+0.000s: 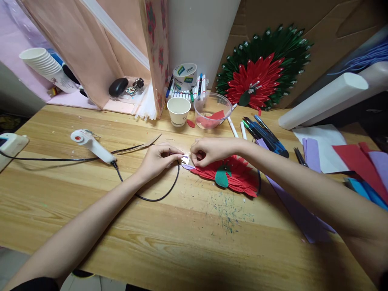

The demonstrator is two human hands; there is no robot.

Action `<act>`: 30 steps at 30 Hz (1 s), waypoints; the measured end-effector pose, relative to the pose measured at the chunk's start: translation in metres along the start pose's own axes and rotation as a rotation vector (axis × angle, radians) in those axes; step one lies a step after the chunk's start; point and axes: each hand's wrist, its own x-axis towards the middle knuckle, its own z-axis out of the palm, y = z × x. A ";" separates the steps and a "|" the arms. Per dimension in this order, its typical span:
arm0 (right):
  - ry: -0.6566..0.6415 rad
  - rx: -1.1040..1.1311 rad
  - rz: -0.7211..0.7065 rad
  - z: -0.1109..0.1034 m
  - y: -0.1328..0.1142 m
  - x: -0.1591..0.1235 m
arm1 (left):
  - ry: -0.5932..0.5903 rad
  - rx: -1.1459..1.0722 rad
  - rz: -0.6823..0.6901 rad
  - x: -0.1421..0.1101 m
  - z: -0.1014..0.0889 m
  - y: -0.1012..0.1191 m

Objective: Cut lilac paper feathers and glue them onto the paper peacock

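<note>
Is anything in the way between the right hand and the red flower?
Nothing I can see. The right hand is at the left end of the red flower, and the black cord loops farther left.

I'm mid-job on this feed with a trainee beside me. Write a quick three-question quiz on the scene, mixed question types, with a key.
1. True or false: the white corded tool lies nearer the left hand than the right hand.
2. Multiple choice: what lies in the clear bowl?
A. blue pens
B. red pieces
C. purple strips
3. Fill in the blank: the leaf shape on the red petalled piece by the right hand is coloured ____.

Key:
1. True
2. B
3. green
</note>
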 end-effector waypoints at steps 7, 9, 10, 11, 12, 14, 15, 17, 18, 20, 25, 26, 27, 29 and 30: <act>0.012 0.077 -0.027 0.001 0.003 -0.007 | -0.072 0.071 0.028 0.003 0.004 -0.003; 0.026 0.106 -0.030 0.001 0.005 -0.010 | -0.103 0.106 0.071 0.005 0.005 -0.003; 0.034 0.118 -0.034 0.002 0.006 -0.011 | -0.115 0.125 0.097 0.006 0.006 -0.003; 0.040 0.126 -0.039 0.002 0.007 -0.012 | -0.124 0.143 0.122 0.006 0.006 -0.003; 0.046 0.133 -0.044 0.003 0.008 -0.012 | -0.130 0.155 0.143 0.007 0.007 -0.003; 0.052 0.142 -0.057 0.004 0.010 -0.013 | -0.135 0.169 0.175 0.008 0.008 -0.003; 0.054 0.145 -0.065 0.004 0.011 -0.013 | -0.139 0.171 0.186 0.009 0.009 -0.004; 0.056 0.148 -0.081 0.004 0.011 -0.013 | -0.145 0.178 0.200 0.010 0.011 -0.004; 0.058 0.148 -0.090 0.004 0.011 -0.013 | -0.147 0.184 0.204 0.010 0.012 -0.004; 0.062 0.149 -0.105 0.004 0.010 -0.013 | -0.147 0.198 0.215 0.010 0.015 -0.004; 0.061 0.156 -0.128 0.004 0.012 -0.014 | -0.143 0.218 0.222 0.011 0.018 -0.006; 0.060 0.156 -0.129 0.004 0.013 -0.014 | -0.145 0.220 0.219 0.010 0.018 -0.006; 0.058 0.156 -0.129 0.004 0.014 -0.013 | -0.149 0.221 0.217 0.010 0.019 -0.006; 0.055 0.160 -0.122 0.004 0.015 -0.013 | -0.151 0.220 0.215 0.010 0.020 -0.006; 0.053 0.162 -0.115 0.004 0.016 -0.013 | -0.153 0.217 0.213 0.010 0.020 -0.006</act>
